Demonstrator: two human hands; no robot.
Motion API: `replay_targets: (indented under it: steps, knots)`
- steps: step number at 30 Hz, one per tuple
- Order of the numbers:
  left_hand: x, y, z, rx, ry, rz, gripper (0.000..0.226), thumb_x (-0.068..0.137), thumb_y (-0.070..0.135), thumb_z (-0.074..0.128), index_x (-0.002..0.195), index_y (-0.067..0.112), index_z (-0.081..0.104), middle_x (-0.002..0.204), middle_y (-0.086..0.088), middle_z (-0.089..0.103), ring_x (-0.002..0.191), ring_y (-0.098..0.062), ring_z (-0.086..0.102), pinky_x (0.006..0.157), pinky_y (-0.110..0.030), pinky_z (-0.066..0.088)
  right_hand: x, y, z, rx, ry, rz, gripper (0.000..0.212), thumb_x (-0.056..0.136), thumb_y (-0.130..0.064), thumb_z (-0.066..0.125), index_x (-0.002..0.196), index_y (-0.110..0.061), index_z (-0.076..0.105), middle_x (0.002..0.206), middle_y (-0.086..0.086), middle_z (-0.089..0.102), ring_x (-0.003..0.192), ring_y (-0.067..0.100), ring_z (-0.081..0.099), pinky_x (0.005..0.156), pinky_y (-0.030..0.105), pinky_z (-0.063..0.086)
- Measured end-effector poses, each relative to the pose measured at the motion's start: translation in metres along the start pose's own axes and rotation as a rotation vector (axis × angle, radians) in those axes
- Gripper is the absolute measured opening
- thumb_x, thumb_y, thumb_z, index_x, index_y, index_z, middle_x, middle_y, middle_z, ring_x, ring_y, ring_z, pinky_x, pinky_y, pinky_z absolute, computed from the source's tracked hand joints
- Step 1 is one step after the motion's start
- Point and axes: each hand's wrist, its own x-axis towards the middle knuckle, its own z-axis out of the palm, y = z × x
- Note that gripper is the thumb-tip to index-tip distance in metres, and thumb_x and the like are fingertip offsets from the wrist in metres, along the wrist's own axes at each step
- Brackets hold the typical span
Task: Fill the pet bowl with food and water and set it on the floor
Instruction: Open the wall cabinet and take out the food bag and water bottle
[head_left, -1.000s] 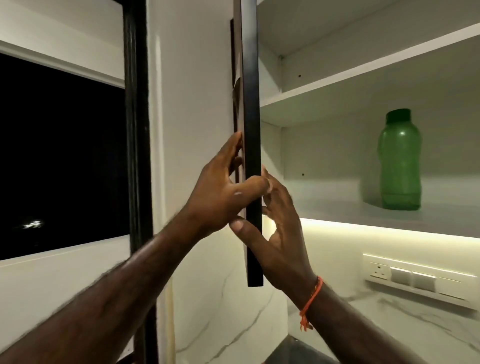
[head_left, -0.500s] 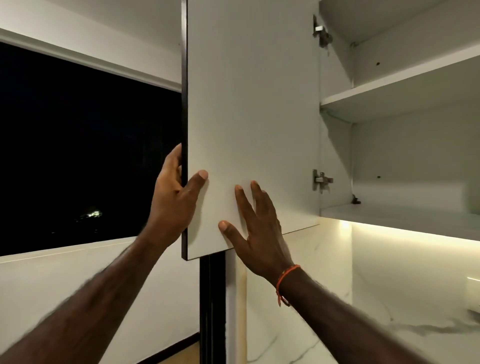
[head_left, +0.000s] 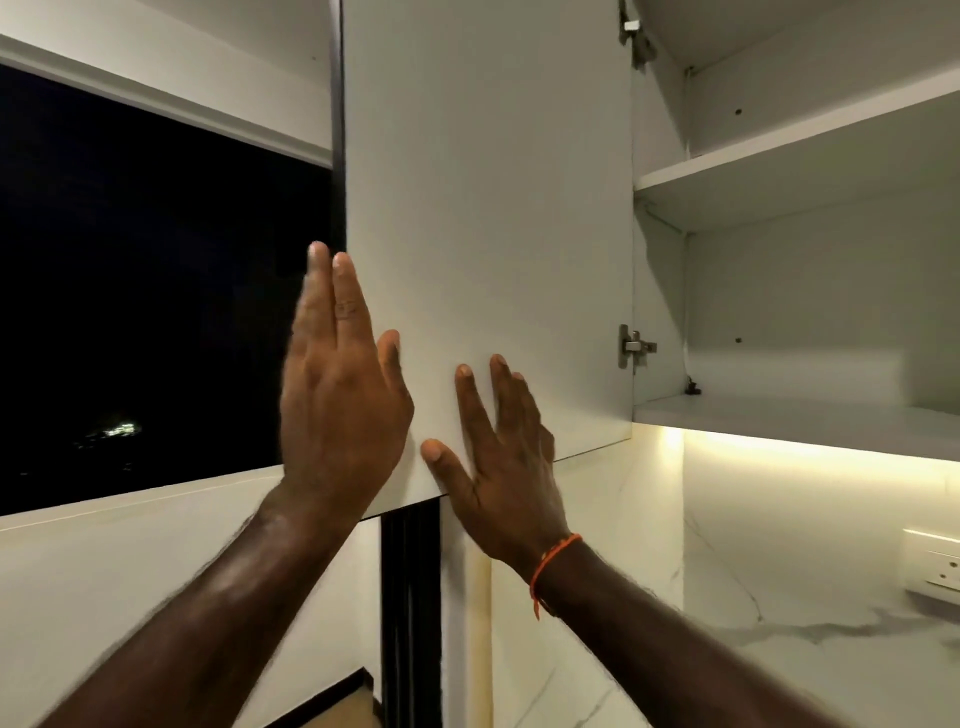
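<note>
hands (head_left: 343, 395) (head_left: 506, 452) flat on open cabinet door (head_left: 488, 208).

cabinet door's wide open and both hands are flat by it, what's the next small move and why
Probably lower both hands and look into the cabinet. The door is swung fully open, the right hand lies flat on it and the left hand is open by its edge, gripping nothing. The visible shelves show no bowl or food.
</note>
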Motion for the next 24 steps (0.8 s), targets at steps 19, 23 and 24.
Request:
replay_targets:
  steps: [19,23,24]
  knots:
    - [-0.032,0.292,0.085,-0.741,-0.423,0.065,0.086,0.093,0.051,0.064,0.161,0.023,0.019,0.172,0.003,0.005,0.158,-0.019,0.008,0.122,-0.033,0.011,-0.111,0.144,-0.319,-0.573,0.211,0.177,0.066,0.092,-0.042,0.062,0.151,-0.023,0.039,0.158,-0.003,0.037,0.143,0.014,0.033,0.113,0.03,0.03]
    - [-0.035,0.395,0.104,-0.92,-0.524,0.115,0.09,0.093,0.054,0.063,0.163,0.022,0.015,0.172,0.003,0.008,0.157,-0.015,0.008,0.123,-0.03,0.012,-0.144,0.182,-0.417,-0.762,0.221,0.297,0.066,0.091,-0.044,0.061,0.15,-0.022,0.039,0.156,-0.001,0.039,0.141,0.017,0.036,0.112,0.032,0.029]
    - [-0.034,0.416,0.108,-0.954,-0.548,0.118,0.091,0.093,0.055,0.063,0.163,0.021,0.015,0.172,0.002,0.009,0.157,-0.016,0.009,0.123,-0.03,0.012,-0.15,0.188,-0.437,-0.792,0.229,0.314,0.066,0.09,-0.043,0.062,0.149,-0.022,0.04,0.155,0.0,0.039,0.141,0.019,0.036,0.113,0.036,0.032]
